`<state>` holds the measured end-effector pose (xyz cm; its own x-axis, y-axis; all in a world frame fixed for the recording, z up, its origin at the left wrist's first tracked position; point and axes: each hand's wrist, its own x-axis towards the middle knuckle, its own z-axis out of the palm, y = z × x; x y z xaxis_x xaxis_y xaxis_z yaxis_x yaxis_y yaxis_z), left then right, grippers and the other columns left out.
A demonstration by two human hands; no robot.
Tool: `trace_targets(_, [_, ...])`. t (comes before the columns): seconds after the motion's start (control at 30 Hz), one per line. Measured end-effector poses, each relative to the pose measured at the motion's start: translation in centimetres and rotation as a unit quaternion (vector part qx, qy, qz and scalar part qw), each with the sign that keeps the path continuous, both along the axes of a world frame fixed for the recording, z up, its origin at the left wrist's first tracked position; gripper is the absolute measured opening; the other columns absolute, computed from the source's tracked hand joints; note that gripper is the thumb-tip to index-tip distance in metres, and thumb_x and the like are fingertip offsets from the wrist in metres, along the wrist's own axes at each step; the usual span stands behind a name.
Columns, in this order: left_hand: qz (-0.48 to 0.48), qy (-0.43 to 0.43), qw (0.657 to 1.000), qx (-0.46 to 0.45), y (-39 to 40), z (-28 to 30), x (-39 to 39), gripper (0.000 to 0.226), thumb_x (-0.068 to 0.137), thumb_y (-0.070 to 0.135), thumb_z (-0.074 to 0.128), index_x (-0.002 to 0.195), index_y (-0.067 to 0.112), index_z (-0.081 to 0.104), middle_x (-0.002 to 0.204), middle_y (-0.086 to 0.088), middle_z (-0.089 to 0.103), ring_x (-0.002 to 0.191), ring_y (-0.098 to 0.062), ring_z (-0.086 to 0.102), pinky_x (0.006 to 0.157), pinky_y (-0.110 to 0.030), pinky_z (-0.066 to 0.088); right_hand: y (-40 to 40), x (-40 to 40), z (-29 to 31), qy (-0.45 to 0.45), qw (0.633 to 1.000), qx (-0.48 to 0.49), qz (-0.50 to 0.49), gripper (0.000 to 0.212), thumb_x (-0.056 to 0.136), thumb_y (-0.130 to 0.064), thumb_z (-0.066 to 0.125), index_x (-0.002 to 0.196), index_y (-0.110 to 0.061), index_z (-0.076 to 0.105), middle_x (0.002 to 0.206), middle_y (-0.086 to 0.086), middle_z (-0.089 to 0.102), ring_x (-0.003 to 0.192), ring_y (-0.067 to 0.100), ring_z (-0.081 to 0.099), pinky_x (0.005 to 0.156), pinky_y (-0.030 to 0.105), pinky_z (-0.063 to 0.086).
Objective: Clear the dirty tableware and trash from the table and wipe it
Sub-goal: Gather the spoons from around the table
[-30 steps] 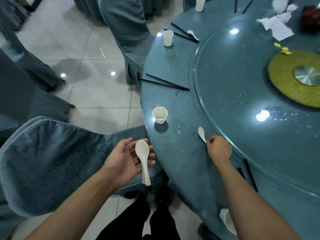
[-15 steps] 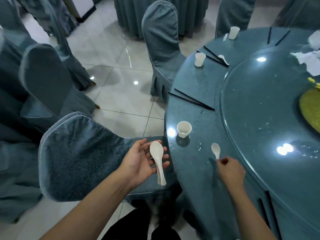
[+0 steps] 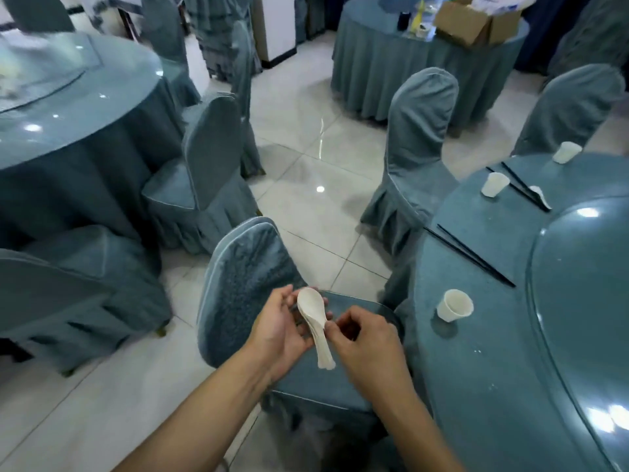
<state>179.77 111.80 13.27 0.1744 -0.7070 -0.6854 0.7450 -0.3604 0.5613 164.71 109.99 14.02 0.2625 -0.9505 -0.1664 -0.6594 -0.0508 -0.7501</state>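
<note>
We are holding a stack of white ceramic soup spoons [image 3: 315, 327] in front of us, over the seat of the nearest blue-grey covered chair [image 3: 243, 284] and just off the edge of the round table with the blue-grey cloth [image 3: 476, 376]; the bowls are pointing away from us and the handles toward us. Our left hand [image 3: 280, 330] is cradling the stack from beneath, its fingers curling loosely around the bowls, while our right hand [image 3: 369, 345] is pinching the handles between thumb and fingertips, its other fingers curled in. On the table, nearest to us, a small white cup [image 3: 454, 305] is standing upright near the rim, well apart from our hands. Beyond it, a pair of black chopsticks [image 3: 471, 257] is lying across the cloth, next to the edge of the glass turntable [image 3: 578, 301]. Farther along the rim, a second white cup [image 3: 494, 185] is sitting just beside another pair of black chopsticks [image 3: 524, 191], with a white spoon [image 3: 540, 195] lying against them, and a third white cup [image 3: 566, 152] is standing at the far edge. Across the shiny tiled floor [image 3: 306, 185], more covered chairs and clothed round tables are standing, and an open cardboard box [image 3: 474, 20] is resting on the far table.
</note>
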Motion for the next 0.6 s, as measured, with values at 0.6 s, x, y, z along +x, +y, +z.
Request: trace_targets(0.6, [0.038,0.003,0.999,0.023,11.7,1.3,31.7,0.045,0.104,0.033,0.041,0.128,0.000,0.060,0.111,-0.026,0.066,0.096,-0.041,0.063,0.080,-0.053,0.061,6.3,30.0,-1.7,0.149,0.962,-0.210,0.095,0.027,0.092,-0.030,0.064,0.118,-0.023,0.065,0.117,0.000,0.065,0.104,0.023,0.058,0.092,0.040,0.046])
